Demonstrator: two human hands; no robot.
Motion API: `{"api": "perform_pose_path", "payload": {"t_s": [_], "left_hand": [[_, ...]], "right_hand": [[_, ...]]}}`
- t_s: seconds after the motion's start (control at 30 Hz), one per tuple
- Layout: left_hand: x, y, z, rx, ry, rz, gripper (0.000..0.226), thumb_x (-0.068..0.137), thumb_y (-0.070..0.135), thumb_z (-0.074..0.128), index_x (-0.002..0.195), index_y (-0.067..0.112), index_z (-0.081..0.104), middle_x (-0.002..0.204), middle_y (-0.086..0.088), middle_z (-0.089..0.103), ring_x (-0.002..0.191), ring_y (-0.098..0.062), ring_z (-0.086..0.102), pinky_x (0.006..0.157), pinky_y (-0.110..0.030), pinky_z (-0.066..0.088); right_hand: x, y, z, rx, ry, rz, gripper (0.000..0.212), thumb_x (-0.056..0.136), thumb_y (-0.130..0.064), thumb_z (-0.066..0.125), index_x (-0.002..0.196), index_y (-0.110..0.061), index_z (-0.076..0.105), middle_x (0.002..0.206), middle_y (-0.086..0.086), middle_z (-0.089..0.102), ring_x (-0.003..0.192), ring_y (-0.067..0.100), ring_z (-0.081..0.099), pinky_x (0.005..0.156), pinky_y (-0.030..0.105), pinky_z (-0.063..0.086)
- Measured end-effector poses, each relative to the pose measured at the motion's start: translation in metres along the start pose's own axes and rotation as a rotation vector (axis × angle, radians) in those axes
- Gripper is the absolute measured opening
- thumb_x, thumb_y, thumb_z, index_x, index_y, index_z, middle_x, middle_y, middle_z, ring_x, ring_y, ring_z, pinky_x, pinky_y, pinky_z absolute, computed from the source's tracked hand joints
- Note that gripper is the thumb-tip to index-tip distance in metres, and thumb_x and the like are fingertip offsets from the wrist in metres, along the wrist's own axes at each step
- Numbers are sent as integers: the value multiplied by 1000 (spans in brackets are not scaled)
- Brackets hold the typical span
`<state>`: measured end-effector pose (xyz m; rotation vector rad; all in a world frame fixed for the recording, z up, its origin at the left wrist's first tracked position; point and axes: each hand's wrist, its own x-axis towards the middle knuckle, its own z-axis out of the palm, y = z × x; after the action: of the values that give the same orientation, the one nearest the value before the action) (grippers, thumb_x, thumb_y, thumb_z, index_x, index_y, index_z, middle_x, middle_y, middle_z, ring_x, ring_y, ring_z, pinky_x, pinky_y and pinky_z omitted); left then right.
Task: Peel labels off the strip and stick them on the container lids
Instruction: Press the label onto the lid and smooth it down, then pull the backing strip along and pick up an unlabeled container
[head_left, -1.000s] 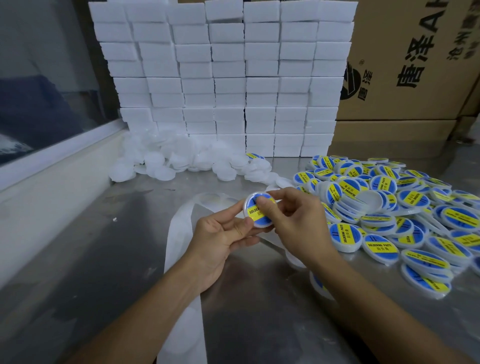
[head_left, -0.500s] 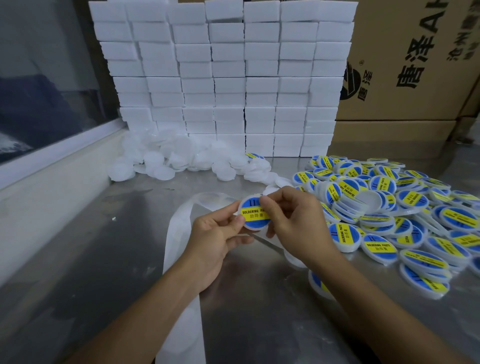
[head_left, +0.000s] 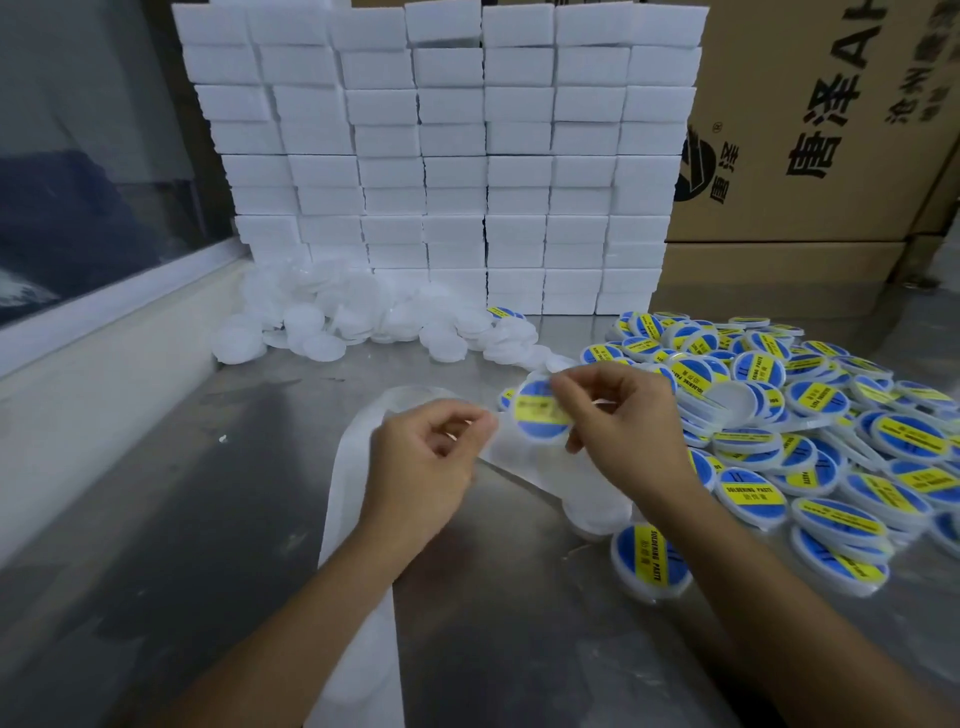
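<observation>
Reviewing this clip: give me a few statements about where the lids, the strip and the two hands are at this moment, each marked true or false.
1. The right hand pinches a blue and yellow label. True.
2. The labelled lids are heaped on the left side of the table. False: they lie on the right; the plain white lids are at the back left.
3. The left hand holds the white backing strip. True.
4. The stacked white blocks stand at the table's near edge. False: they stand at the far side, behind the lids.
5. Cardboard boxes stand at the back right. True.
</observation>
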<state>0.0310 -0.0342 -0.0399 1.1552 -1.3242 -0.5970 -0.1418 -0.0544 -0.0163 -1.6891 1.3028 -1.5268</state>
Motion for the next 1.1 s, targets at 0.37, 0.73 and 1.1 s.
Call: {"api": "perform_pose_path", "payload": {"t_s": [0.37, 0.73, 1.1], "left_hand": [[30, -15, -56, 636, 26, -391, 37, 78, 24, 74, 109, 20, 54, 90, 7, 56, 84, -19, 56, 68, -32, 45], [29, -10, -45, -37, 287, -404, 29, 80, 18, 70, 65, 19, 46, 65, -8, 44, 63, -22, 42, 60, -35, 40], [20, 16, -16, -622, -49, -363, 30, 96, 23, 48, 79, 2, 61, 80, -18, 69, 89, -26, 71, 82, -29, 56]], "right_hand": [[32, 39, -38, 204, 552, 398, 69, 82, -24, 68, 145, -16, 40, 137, 5, 54, 110, 21, 64, 95, 43, 53], [-35, -25, 34, -57, -381, -38, 36, 72, -58, 73, 92, -28, 67, 74, -5, 70, 60, 15, 64, 60, 37, 56], [-42, -30, 46, 333, -562, 310, 24, 88, -36, 68, 93, -14, 74, 95, 2, 75, 83, 13, 73, 74, 24, 50]]}}
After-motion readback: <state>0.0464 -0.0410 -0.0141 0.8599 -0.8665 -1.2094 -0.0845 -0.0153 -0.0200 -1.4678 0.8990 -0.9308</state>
